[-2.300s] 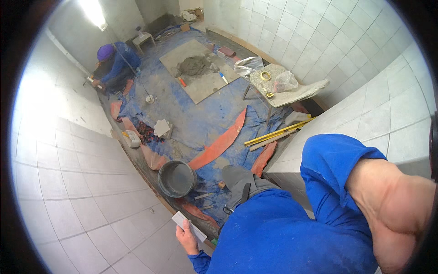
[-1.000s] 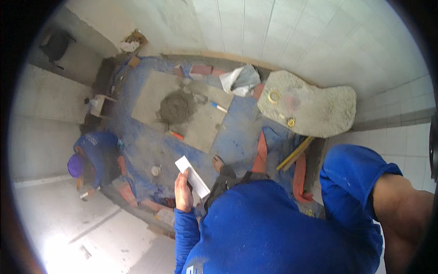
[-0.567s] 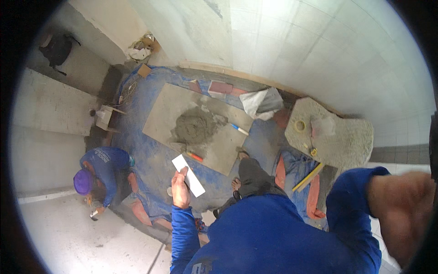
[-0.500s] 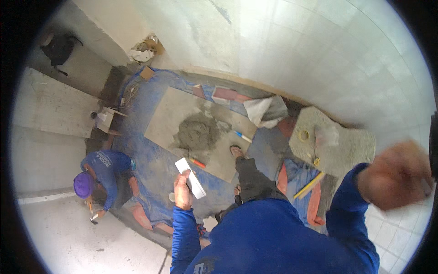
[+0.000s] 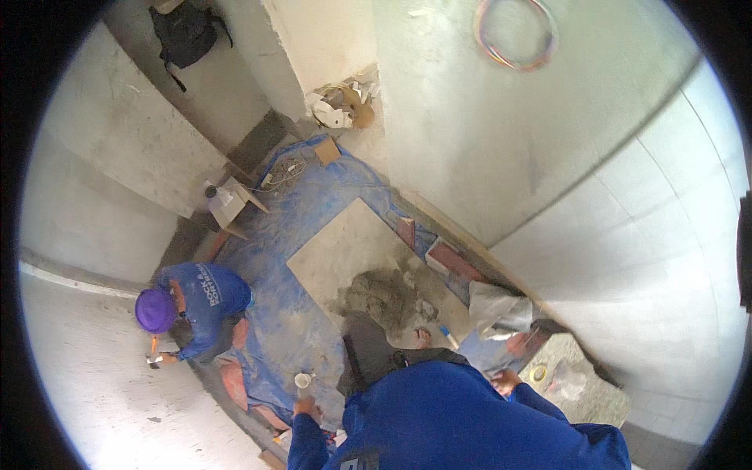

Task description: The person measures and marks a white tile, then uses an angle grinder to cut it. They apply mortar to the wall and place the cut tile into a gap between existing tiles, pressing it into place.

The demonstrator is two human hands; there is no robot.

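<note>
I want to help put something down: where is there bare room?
Between the board and the co-worker there's bare tarp, with the cup below it. The board's far end, beyond the mortar, is bare too. It's crowded along the right wall: red block, bag and slab.

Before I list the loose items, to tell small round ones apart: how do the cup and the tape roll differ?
The cup is whitish, the tape roll yellow. The cup sits on the blue sheet, the tape roll on the pale slab. Both look round.
</note>
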